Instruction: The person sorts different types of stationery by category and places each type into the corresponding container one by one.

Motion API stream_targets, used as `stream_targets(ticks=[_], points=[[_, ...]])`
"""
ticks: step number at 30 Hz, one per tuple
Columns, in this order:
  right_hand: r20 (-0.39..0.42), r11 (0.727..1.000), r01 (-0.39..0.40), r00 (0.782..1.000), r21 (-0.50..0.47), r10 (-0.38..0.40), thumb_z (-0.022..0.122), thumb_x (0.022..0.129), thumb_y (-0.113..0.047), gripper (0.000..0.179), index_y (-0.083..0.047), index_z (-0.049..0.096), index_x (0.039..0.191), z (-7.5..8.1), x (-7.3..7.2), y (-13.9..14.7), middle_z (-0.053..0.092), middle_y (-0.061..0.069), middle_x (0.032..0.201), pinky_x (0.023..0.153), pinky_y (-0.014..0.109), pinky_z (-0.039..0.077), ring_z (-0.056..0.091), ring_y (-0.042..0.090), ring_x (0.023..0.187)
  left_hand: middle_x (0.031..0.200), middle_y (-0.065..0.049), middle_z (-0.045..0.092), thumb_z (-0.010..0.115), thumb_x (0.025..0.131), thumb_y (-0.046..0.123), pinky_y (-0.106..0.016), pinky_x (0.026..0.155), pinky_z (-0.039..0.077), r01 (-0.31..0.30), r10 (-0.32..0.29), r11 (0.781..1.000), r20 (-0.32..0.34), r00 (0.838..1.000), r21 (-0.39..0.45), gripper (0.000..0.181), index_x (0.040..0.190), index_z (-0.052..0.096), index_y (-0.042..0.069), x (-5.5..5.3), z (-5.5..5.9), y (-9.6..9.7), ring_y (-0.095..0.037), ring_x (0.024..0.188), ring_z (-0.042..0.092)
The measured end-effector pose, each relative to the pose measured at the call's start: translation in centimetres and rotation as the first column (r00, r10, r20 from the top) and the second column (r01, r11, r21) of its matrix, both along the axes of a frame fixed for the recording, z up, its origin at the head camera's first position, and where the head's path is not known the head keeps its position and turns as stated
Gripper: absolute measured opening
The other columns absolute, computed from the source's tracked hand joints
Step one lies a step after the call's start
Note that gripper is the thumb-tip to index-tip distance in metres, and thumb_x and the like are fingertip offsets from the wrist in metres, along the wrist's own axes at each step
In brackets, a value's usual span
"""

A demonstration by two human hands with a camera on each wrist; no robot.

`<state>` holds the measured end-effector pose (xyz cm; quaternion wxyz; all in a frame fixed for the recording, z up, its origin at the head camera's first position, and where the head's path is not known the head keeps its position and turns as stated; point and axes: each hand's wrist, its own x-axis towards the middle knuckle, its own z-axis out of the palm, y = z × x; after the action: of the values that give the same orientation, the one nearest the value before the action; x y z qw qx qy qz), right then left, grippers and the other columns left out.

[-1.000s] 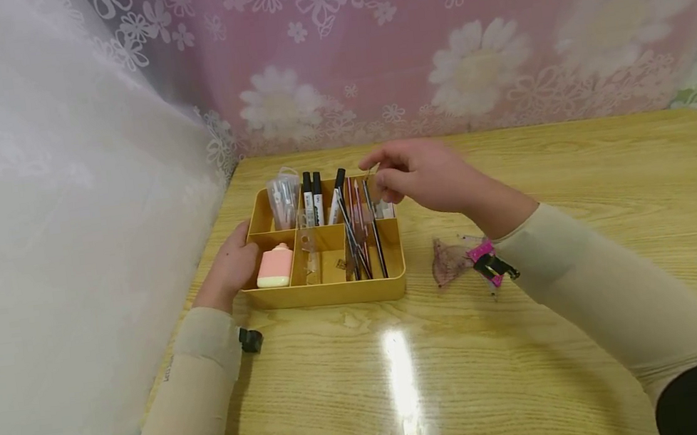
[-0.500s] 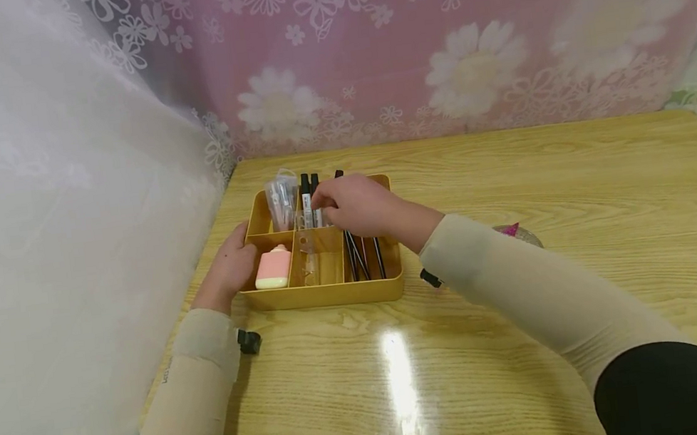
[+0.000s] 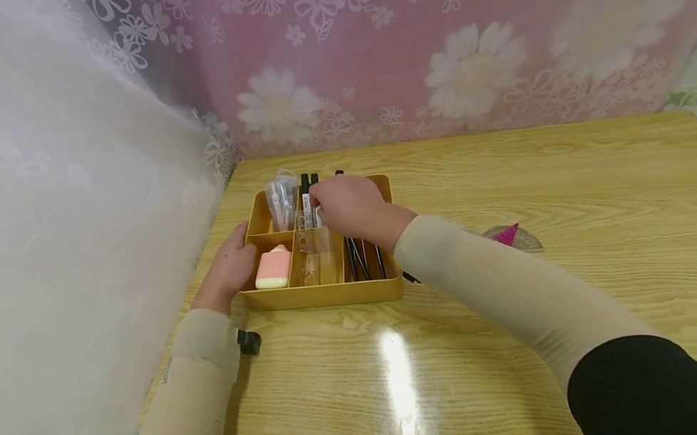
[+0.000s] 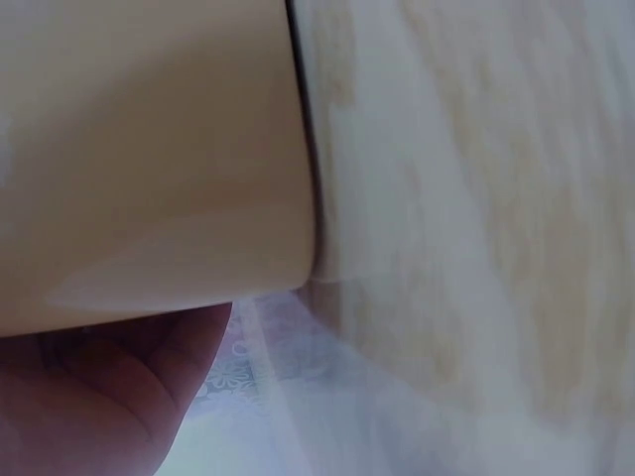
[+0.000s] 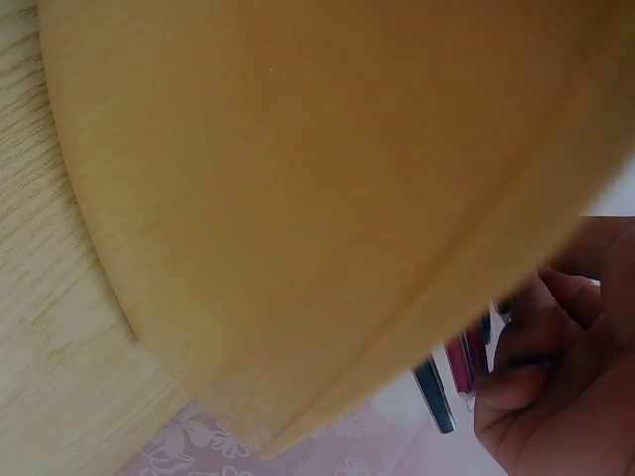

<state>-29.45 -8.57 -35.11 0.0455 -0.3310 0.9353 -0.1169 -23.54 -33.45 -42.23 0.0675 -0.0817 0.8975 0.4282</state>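
Observation:
A yellow desk organizer (image 3: pixel 325 295) with several compartments stands on the table. My left hand (image 3: pixel 234 266) grips its left wall, thumb at the rim; in the left wrist view the fingers lie under the pale wall. My right hand (image 3: pixel 350 206) is over the back middle compartment, fingers curled downward. Below its fingertips a clear plastic ruler (image 3: pixel 326 256) reaches into the front middle compartment, beside another clear strip (image 3: pixel 308 258). The right fingertips are partly hidden. Black markers (image 3: pixel 306 197) stand just left of this hand. Dark slim pens (image 3: pixel 381 262) lean in the right compartment.
A pink and cream bottle (image 3: pixel 273 268) sits in the front left compartment, with a clear pouch (image 3: pixel 283 202) of tools behind it. A clear protractor (image 3: pixel 528 241) and a pink triangular piece (image 3: pixel 507 234) lie right of the organizer, partly behind the right sleeve.
My right hand has moved left from the organizer's back right corner to the back middle, bringing the clear ruler down into the front middle compartment. The left hand stays on the organizer.

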Motion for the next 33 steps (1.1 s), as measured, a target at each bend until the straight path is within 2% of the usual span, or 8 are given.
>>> stream_targets(ticks=[4, 7, 14, 21, 24, 27, 30, 33], points=[[-0.027, 0.999, 0.009, 1.000, 0.031, -0.008, 0.054, 0.103, -0.018, 0.026, -0.019, 0.070, 0.124, -0.2, -0.3, -0.5, 0.069, -0.005, 0.100, 0.058, 0.032, 0.052, 0.060, 0.013, 0.074, 0.161, -0.014, 0.032, 0.031, 0.102, 0.015, -0.063, 0.117, 0.020, -0.010, 0.010, 1.000, 0.005, 1.000, 0.003, 0.061, 0.163, 0.022, 0.016, 0.0, 0.0, 0.0, -0.038, 0.145, 0.029], [-0.053, 0.996, 0.008, 0.999, 0.091, -0.003, 0.054, 0.103, -0.019, 0.026, -0.021, 0.071, 0.122, -0.3, -0.4, -0.7, 0.068, -0.006, 0.092, 0.061, 0.032, 0.051, 0.060, 0.014, 0.072, 0.161, -0.014, 0.032, 0.031, 0.102, 0.016, -0.063, 0.117, 0.019, -0.015, 0.015, 1.000, 0.006, 1.000, 0.002, 0.061, 0.162, 0.023, 0.016, 0.0, 0.0, 0.0, -0.038, 0.146, 0.029], [-0.109, 0.986, 0.001, 0.994, 0.164, 0.017, 0.051, 0.102, -0.014, 0.030, -0.025, 0.073, 0.118, -0.4, -0.5, -1.0, 0.065, -0.007, 0.080, 0.058, 0.032, 0.048, 0.060, 0.016, 0.067, 0.161, -0.013, 0.032, 0.031, 0.102, 0.015, -0.062, 0.117, 0.018, -0.011, 0.011, 1.000, 0.003, 1.000, -0.006, 0.062, 0.163, 0.022, 0.016, -0.1, 0.1, -0.1, -0.037, 0.147, 0.028], [-0.105, 0.985, -0.006, 0.994, 0.171, 0.024, 0.046, 0.102, -0.008, 0.041, -0.026, 0.069, 0.131, 0.0, -0.2, -0.7, 0.071, -0.005, 0.091, 0.058, 0.030, 0.047, 0.058, 0.016, 0.070, 0.161, -0.013, 0.032, 0.031, 0.102, 0.015, -0.062, 0.117, 0.018, -0.018, 0.018, 1.000, 0.004, 1.000, 0.006, 0.061, 0.163, 0.022, 0.016, 0.0, 0.0, 0.0, -0.037, 0.146, 0.028], [-0.095, 0.988, -0.022, 0.995, 0.151, 0.037, 0.043, 0.101, -0.007, 0.046, -0.027, 0.066, 0.137, 0.4, 0.0, -0.2, 0.073, -0.004, 0.094, 0.052, 0.028, 0.039, 0.052, 0.015, 0.065, 0.161, -0.013, 0.033, 0.031, 0.102, 0.015, -0.062, 0.117, 0.019, -0.020, 0.020, 1.000, 0.004, 1.000, 0.001, 0.061, 0.163, 0.022, 0.016, 0.0, -0.1, 0.1, -0.037, 0.146, 0.028], [-0.089, 0.994, -0.042, 0.995, 0.103, 0.052, 0.044, 0.102, -0.011, 0.045, -0.026, 0.064, 0.138, 1.0, 0.1, 0.7, 0.073, -0.004, 0.110, 0.048, 0.029, 0.031, 0.052, 0.015, 0.065, 0.161, -0.014, 0.032, 0.031, 0.102, 0.016, -0.062, 0.117, 0.019, -0.015, 0.015, 1.000, -0.002, 1.000, -0.003, 0.061, 0.163, 0.022, 0.015, 0.0, -0.1, 0.1, -0.037, 0.146, 0.028], [-0.072, 0.998, -0.047, 0.996, 0.048, 0.051, 0.045, 0.102, -0.014, 0.040, -0.025, 0.065, 0.135, 1.6, 0.3, 2.0, 0.069, -0.005, 0.124, 0.048, 0.030, 0.030, 0.057, 0.016, 0.071, 0.161, -0.014, 0.032, 0.031, 0.102, 0.015, -0.062, 0.117, 0.019, -0.004, 0.004, 1.000, -0.011, 1.000, -0.004, 0.061, 0.163, 0.022, 0.015, 0.0, 0.0, 0.1, -0.038, 0.147, 0.027], [-0.052, 0.999, -0.037, 0.998, 0.015, 0.038, 0.046, 0.103, -0.019, 0.036, -0.024, 0.065, 0.133, 2.0, 0.3, 3.7, 0.066, -0.006, 0.128, 0.048, 0.030, 0.036, 0.060, 0.014, 0.080, 0.161, -0.014, 0.032, 0.031, 0.102, 0.015, -0.062, 0.117, 0.019, 0.004, -0.004, 1.000, -0.017, 1.000, -0.011, 0.061, 0.163, 0.022, 0.016, 0.1, 0.1, 0.0, -0.037, 0.147, 0.027]])
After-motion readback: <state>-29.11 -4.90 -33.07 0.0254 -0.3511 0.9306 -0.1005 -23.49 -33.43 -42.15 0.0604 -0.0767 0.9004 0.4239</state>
